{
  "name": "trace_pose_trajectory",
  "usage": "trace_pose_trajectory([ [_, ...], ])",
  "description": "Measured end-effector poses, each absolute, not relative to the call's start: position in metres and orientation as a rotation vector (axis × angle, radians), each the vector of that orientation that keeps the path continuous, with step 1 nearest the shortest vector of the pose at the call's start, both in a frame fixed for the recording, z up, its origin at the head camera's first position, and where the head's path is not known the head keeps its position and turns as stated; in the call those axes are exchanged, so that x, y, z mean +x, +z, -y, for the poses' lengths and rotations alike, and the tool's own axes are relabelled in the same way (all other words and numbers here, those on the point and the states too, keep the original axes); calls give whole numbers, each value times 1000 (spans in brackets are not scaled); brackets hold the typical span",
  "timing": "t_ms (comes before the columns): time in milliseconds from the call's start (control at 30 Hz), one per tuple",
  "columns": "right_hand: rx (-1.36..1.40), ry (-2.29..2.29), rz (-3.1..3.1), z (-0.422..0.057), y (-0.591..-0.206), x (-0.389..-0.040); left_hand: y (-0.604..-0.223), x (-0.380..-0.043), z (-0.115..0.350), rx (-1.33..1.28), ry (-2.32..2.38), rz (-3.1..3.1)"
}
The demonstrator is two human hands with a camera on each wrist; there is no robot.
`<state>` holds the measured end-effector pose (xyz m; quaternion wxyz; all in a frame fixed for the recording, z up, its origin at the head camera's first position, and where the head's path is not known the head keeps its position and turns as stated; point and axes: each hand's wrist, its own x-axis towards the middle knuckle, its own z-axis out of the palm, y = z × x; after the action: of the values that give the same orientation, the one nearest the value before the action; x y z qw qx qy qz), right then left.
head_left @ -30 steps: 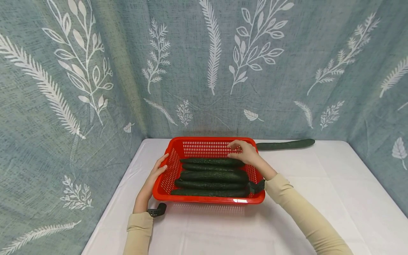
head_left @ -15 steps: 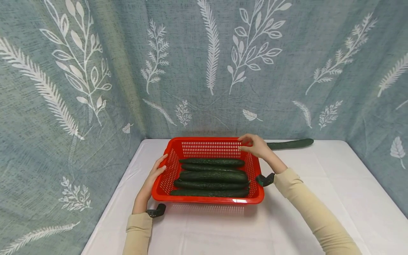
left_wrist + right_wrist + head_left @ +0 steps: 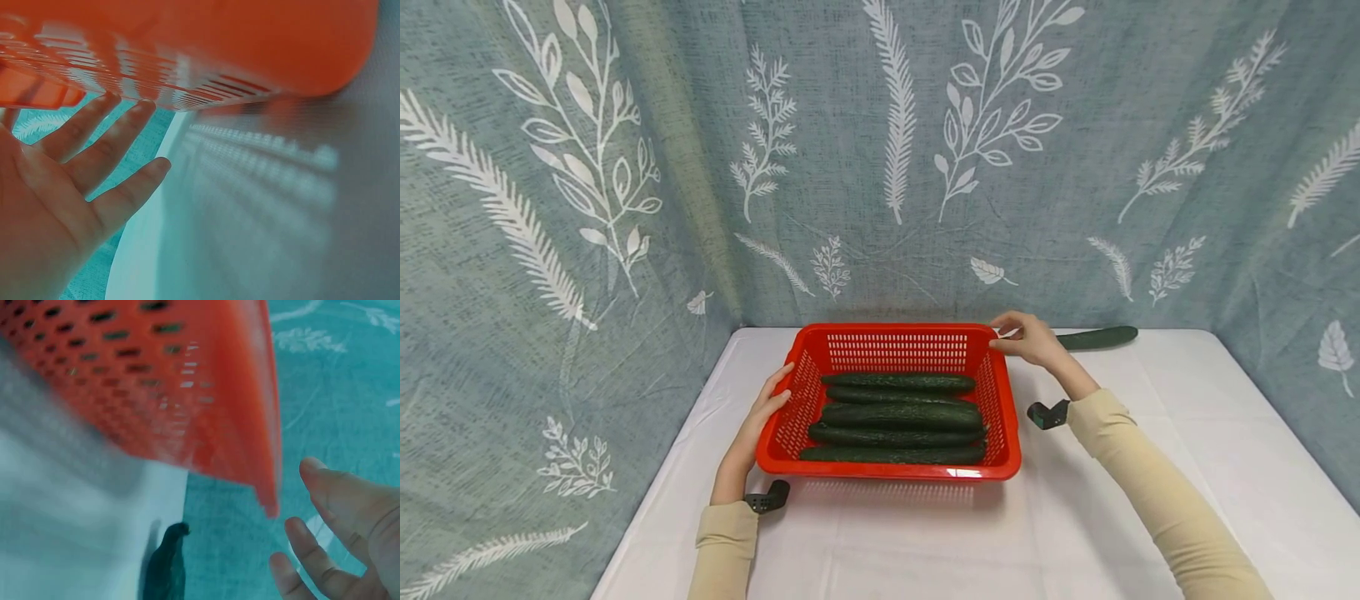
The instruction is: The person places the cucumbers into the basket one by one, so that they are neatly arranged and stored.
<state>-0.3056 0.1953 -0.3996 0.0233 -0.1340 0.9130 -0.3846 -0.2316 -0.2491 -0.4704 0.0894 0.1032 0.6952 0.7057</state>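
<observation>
Several dark green cucumbers (image 3: 901,414) lie side by side in a red plastic basket (image 3: 880,472). At the basket's left wall is my left hand (image 3: 758,425), its fingers straight and touching or nearly touching the plastic. The left wrist view shows those fingers (image 3: 112,150) spread below the slotted red side. Just off the back right corner of the rim hovers my right hand (image 3: 1030,340), fingers loosely bent around nothing. One more cucumber (image 3: 1099,338) lies on the table beyond that hand, partly hidden by it. Its tip (image 3: 175,531) shows beside the basket in the right wrist view.
A white cloth (image 3: 910,542) covers the table under the basket. Blue-green curtains (image 3: 865,167) with white leaf prints hang behind the table and along both sides. The loose cucumber lies close to the back edge.
My right hand has moved right, from above the cucumbers to outside the basket's back right corner. The left hand and the cucumbers have stayed in place.
</observation>
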Motion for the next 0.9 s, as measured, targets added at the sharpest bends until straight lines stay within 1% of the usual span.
trace_pose_trajectory([
  [167, -383, -1166, -2865, -207, -406, -308, -470, -232, 250, 310, 2116, -2041],
  [667, -432, -1215, -2901, -241, -432, -318, -470, -233, 251, 309, 2110, -2042],
  [900, -414, -1113, -2994, -253, -441, -319, -470, -231, 250, 315, 2113, -2040],
])
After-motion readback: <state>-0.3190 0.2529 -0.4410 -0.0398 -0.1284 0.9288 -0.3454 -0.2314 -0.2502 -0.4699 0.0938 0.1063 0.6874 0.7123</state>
